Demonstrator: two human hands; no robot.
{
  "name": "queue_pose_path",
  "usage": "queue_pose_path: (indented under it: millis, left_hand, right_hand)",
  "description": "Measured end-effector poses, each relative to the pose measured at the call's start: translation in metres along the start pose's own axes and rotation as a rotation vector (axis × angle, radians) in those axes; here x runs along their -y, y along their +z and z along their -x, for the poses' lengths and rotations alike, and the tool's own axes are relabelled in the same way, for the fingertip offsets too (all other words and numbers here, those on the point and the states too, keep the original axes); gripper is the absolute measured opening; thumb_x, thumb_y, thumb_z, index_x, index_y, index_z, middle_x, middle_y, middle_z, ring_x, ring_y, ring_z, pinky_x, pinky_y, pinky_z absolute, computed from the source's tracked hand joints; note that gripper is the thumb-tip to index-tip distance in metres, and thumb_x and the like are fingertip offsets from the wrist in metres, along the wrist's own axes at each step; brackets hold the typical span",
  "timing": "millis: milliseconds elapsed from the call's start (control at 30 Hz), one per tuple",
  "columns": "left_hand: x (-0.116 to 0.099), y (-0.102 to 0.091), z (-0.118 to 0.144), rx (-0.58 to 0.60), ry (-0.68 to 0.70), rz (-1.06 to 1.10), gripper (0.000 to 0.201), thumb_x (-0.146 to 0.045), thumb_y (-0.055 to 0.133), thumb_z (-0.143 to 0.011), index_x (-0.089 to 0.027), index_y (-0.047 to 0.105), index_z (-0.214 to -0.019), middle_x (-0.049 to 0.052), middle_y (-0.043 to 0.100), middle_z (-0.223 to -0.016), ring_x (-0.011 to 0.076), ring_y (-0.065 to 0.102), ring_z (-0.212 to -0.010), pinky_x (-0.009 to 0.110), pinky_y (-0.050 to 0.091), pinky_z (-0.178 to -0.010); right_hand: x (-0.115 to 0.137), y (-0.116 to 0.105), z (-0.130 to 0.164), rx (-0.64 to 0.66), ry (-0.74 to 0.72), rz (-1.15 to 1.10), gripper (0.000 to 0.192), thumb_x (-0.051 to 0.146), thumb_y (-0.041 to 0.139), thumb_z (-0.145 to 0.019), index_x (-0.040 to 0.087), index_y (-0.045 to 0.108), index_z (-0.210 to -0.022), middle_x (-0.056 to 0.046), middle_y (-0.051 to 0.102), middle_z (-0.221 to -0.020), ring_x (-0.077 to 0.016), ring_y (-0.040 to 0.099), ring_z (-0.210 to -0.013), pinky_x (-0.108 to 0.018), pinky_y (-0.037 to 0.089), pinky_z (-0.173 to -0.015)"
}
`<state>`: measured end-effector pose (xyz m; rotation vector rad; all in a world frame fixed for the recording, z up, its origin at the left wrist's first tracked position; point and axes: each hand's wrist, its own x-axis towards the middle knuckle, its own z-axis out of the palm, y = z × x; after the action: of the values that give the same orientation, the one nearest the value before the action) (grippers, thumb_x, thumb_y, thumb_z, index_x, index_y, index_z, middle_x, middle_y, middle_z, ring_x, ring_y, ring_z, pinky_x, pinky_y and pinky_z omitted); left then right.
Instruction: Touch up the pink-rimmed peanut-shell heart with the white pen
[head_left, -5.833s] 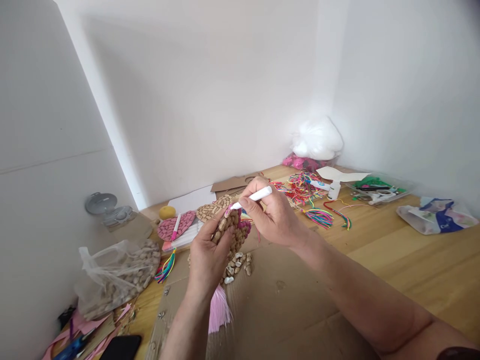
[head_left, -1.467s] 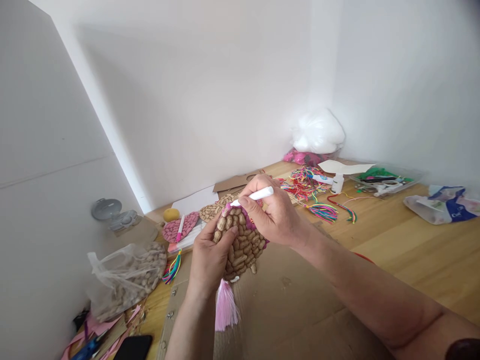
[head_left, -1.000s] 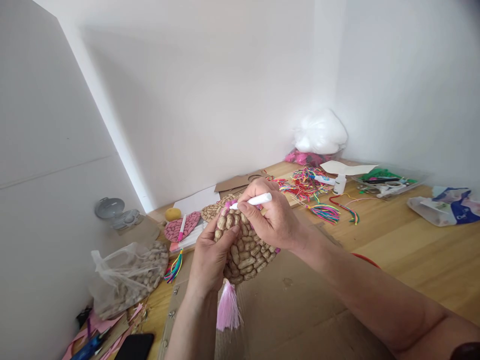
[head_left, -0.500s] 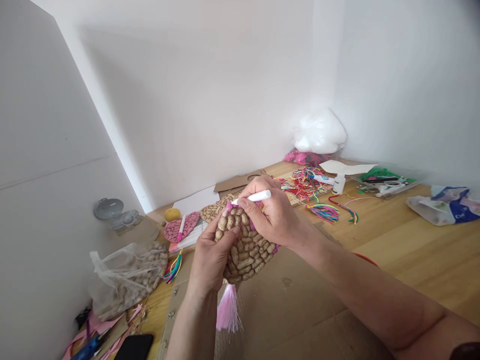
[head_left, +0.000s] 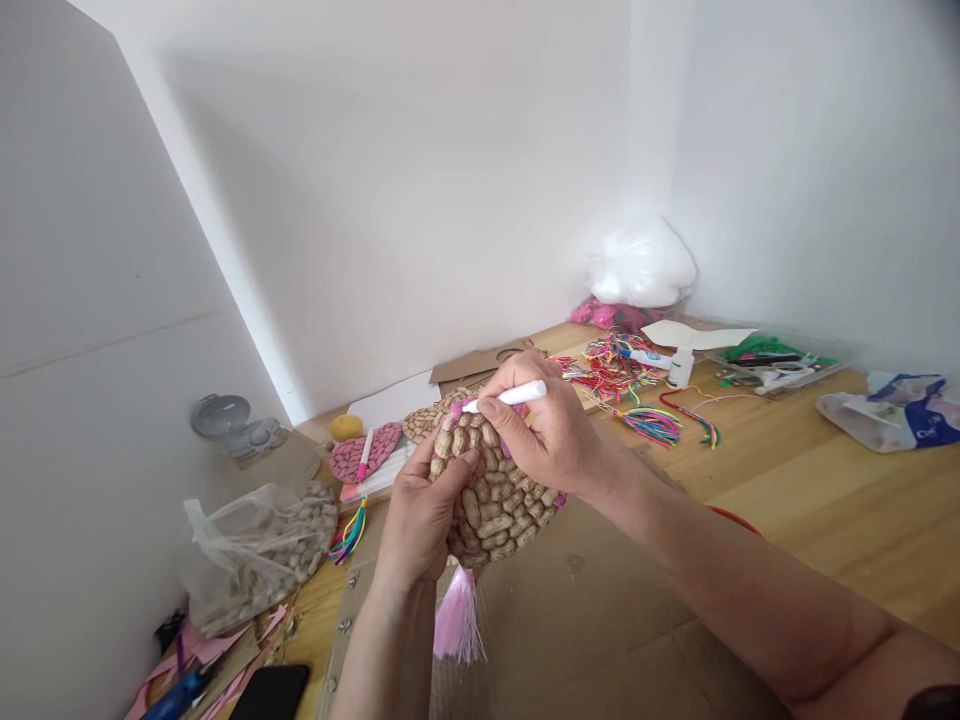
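My left hand (head_left: pixel 424 510) grips the left edge of a plaque covered in peanuts (head_left: pixel 495 510), its thumb lying across the front. Most of the peanuts are tan; several along the upper and right edges are coloured pink-purple. A pale pink tassel (head_left: pixel 459 618) hangs from the plaque's lower end. In my right hand (head_left: pixel 551 425) is a white marker pen (head_left: pixel 517 394), pinched between thumb and fingers. Its tip touches, or is very close to, a purple peanut at the plaque's top. My right hand hides part of the upper right edge.
Brown cardboard (head_left: pixel 600 600) lies beneath my hands. On the left are a bag of peanuts (head_left: pixel 255 550), a pink peanut piece (head_left: pixel 360 455) with a marker on it, and a phone (head_left: pixel 271 692). Colourful tassels (head_left: pixel 615 360), a small bottle (head_left: pixel 680 368) and a plastic tray (head_left: pixel 795 375) stand right.
The marker's tip stays by the same purple peanut at the top, with only a slight shift of my right hand. The whole view has moved slightly; both grips are the same.
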<state>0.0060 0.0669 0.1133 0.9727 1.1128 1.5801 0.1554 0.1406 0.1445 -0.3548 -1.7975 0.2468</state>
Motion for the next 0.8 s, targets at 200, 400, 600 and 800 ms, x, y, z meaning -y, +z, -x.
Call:
queue_pose_path:
  millis: [200, 400, 600, 800]
  left_hand:
    - [0.0006, 0.0002, 0.0010, 0.008, -0.004, 0.012, 0.055, -0.028, 0.081, -0.077, -0.025, 0.065, -0.129, 0.008, 0.075, -0.117, 0.0278, 0.071, -0.108, 0.038, 0.059, -0.093]
    - [0.0013, -0.0008, 0.0010, 0.006, 0.002, -0.001, 0.050, -0.028, 0.080, -0.078, -0.025, 0.066, -0.127, 0.008, 0.074, -0.118, 0.0268, 0.071, -0.108, 0.035, 0.059, -0.090]
    - [0.0017, -0.0008, 0.0000, 0.004, -0.003, 0.031, 0.056, -0.029, 0.081, -0.077, -0.028, 0.064, -0.131, 0.008, 0.074, -0.120, 0.0274, 0.070, -0.109, 0.040, 0.058, -0.095]
    - [0.0019, -0.0006, -0.0002, 0.014, -0.007, 0.017, 0.051, -0.027, 0.079, -0.079, -0.026, 0.065, -0.128, 0.008, 0.074, -0.119, 0.0264, 0.071, -0.108, 0.038, 0.058, -0.093]
  right_hand:
    - [0.0023, 0.0012, 0.0004, 0.002, 0.003, -0.009, 0.012, 0.028, 0.053, -0.098, 0.021, 0.054, -0.087, -0.003, 0.065, -0.083, -0.0181, 0.057, -0.084, -0.038, 0.040, -0.084]
    - [-0.0003, 0.0055, 0.0021, 0.004, -0.006, 0.040, 0.013, 0.028, 0.054, -0.097, 0.021, 0.055, -0.087, -0.003, 0.066, -0.083, -0.0191, 0.057, -0.085, -0.039, 0.038, -0.084]
    - [0.0025, 0.0020, 0.0016, -0.017, -0.017, 0.058, 0.012, 0.027, 0.053, -0.098, 0.022, 0.055, -0.087, -0.003, 0.066, -0.083, -0.0189, 0.057, -0.086, -0.040, 0.037, -0.086]
    - [-0.0005, 0.0068, 0.0019, 0.014, -0.010, 0.031, 0.013, 0.028, 0.054, -0.097, 0.021, 0.056, -0.086, -0.003, 0.067, -0.082, -0.0187, 0.057, -0.085, -0.038, 0.038, -0.085]
